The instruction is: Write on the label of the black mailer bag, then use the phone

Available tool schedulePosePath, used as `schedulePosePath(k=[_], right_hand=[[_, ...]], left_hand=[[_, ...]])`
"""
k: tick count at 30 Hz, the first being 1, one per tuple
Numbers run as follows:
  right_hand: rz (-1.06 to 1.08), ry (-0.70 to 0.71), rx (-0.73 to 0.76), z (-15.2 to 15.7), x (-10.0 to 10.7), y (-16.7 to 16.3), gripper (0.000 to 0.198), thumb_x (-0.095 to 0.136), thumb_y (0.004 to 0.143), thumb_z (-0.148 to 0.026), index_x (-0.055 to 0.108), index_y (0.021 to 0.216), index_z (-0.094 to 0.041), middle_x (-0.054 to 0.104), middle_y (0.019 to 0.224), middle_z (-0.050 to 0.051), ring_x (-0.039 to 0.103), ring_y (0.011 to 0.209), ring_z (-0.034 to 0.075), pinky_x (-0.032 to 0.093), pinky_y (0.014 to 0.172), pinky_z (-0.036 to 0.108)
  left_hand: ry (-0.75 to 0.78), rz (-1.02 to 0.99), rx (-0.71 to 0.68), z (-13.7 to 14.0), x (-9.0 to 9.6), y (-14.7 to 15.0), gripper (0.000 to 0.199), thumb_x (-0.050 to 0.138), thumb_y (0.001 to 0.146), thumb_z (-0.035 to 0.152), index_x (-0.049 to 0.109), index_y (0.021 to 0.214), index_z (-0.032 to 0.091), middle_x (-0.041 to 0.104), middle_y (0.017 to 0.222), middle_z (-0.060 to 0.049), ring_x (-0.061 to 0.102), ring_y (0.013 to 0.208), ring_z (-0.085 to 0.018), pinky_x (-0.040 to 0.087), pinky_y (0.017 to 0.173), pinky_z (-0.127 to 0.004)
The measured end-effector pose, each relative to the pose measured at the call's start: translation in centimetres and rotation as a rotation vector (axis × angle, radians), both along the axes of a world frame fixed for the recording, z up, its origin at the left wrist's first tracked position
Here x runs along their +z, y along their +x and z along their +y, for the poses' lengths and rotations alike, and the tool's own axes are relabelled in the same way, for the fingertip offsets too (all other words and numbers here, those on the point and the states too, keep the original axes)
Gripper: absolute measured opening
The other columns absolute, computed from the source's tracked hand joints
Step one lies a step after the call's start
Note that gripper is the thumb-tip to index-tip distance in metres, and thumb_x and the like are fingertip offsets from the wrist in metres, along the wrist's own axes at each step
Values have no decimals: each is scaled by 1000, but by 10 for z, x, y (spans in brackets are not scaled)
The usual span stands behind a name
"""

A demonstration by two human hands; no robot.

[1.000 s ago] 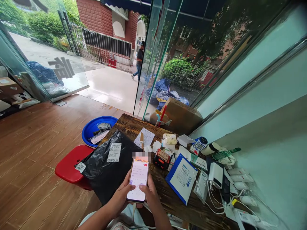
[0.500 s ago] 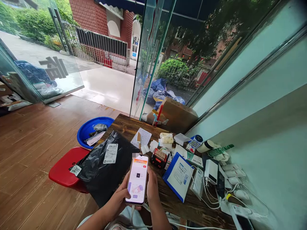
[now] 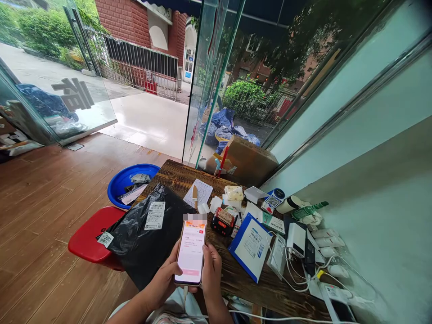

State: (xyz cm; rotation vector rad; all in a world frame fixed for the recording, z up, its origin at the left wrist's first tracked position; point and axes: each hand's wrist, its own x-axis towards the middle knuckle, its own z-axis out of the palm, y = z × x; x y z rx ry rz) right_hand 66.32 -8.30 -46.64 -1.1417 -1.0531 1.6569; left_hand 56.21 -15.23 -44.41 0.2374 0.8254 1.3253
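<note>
A smartphone (image 3: 191,252) with a lit screen is held upright between both hands, near the front edge of the wooden table. My left hand (image 3: 168,273) grips its left side, thumb over the lower screen. Around the right side closes my right hand (image 3: 211,266), its thumb near the screen's edge. A white cable (image 3: 185,297) runs down from the phone's lower end. Left of the hands lies a black plastic parcel bag (image 3: 141,243) with white labels. A small black and orange label printer (image 3: 223,221) stands just beyond the phone.
A blue and white envelope (image 3: 251,247) lies right of the hands. Cables, a white box (image 3: 297,240) and bottles crowd the wall side. Left of the table (image 3: 172,173) are a red stool (image 3: 86,234) and a blue basin (image 3: 116,180). A carton (image 3: 251,159) stands behind.
The phone's screen has switched to another page with a pink bar near the bottom. My right thumb has moved in toward the screen's edge, and both hands have shifted slightly left.
</note>
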Motion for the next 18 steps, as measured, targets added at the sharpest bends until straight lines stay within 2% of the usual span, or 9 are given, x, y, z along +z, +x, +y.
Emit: schedulePosePath(k=[10, 18], right_hand=[[-135, 41, 32, 3, -4, 3, 58, 61, 66, -70, 66, 80, -14, 68, 73, 7, 60, 65, 20, 51, 60, 31], [-35, -48, -73, 2, 7, -1, 52, 64, 60, -67, 66, 73, -17, 69, 72, 6, 58, 61, 18, 48, 53, 27]], left_hand=[[1, -5, 13, 1, 2, 1, 103, 47, 57, 11, 1, 147, 27, 42, 140, -14, 61, 90, -28, 55, 57, -36], [20, -14, 5, 1, -5, 0, 101, 45, 57, 13, 4, 148, 29, 34, 146, -11, 57, 98, -31, 56, 59, -36]])
